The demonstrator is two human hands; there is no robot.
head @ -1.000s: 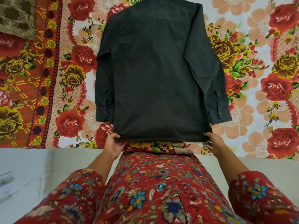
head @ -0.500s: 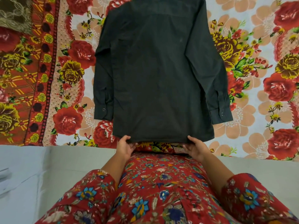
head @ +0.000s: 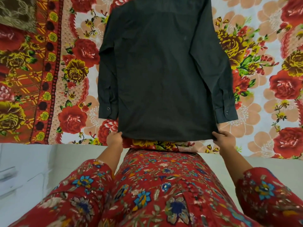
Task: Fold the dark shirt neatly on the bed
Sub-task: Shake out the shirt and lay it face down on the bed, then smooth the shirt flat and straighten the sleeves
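The long-sleeved dark cloth shirt lies flat, back upward, on the bed, which is dressed in a sheet with big red and yellow flowers. Its hem runs just inside the near edge of the bed, and its upper part goes out of view at the far side. The two sleeves lie straight down along the body of the shirt.

I judge that the step is to make the hem straight before the first fold. To do it well, both corners should be drawn with equal force toward the near edge, low over the sheet (a high lift may disturb the sleeves), until the hem is parallel to that edge and without wrinkles.

The left hand pinches the near left corner of the hem, its fingers curled around the cloth. The right hand grasps the near right corner in the same way. Neither hand holds anything else.
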